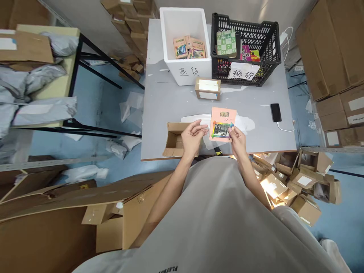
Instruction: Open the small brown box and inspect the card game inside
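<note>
A thin pink booklet (223,113) with a dark picture on its cover is pinched by its lower right side in my right hand (238,140). Just left of it my left hand (193,137) is raised, fingers apart and holding nothing. Under that hand an opened cardboard box (174,141) lies at the table's front edge; I see no contents in the visible part. A yellow and black cutter (218,151) rests at the front edge below the booklet, partly hidden.
On the grey table (159,102) stand a white bin (184,68) with similar pink booklets, a black crate (264,64) with books, and a small taped carton (207,88). A phone (275,112) lies right. A shelf (57,87) holds parcels; opened boxes (304,180) cover the floor.
</note>
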`<state>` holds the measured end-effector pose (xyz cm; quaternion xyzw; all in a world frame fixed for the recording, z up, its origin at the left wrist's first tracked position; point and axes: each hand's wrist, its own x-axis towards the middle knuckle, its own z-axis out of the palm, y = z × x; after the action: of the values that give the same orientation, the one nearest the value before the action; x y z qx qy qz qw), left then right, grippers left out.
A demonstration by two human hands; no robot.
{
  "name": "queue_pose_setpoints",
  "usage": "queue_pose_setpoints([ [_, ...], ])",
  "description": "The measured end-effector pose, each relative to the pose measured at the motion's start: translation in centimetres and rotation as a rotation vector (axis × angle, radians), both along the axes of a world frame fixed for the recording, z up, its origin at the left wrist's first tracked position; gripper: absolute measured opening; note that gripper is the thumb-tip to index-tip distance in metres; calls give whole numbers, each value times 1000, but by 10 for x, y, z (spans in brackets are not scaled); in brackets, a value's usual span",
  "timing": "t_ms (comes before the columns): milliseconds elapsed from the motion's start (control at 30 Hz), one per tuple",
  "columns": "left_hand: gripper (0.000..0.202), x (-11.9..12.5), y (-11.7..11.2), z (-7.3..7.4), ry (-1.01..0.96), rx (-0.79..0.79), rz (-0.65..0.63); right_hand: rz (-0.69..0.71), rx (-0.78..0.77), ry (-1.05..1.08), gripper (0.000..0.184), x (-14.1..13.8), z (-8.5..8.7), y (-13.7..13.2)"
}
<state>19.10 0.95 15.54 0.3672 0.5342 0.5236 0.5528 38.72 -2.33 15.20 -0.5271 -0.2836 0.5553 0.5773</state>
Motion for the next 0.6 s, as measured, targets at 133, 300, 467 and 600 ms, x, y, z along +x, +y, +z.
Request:
queue_pose_setpoints([
  [133,39,9,-1,6,115,102,-95,35,-29,185,40,-1,-7,8],
  [300,19,41,-23,15,458,421,-185,157,-148,295,37,-16,-33,18],
  [467,18,56,-41,18,801,617,-303,251,-199,282,42,-30,-53,18],
  [600,22,46,-33,17,646,551,-255,218,-146,227,46,-18,-49,16],
])
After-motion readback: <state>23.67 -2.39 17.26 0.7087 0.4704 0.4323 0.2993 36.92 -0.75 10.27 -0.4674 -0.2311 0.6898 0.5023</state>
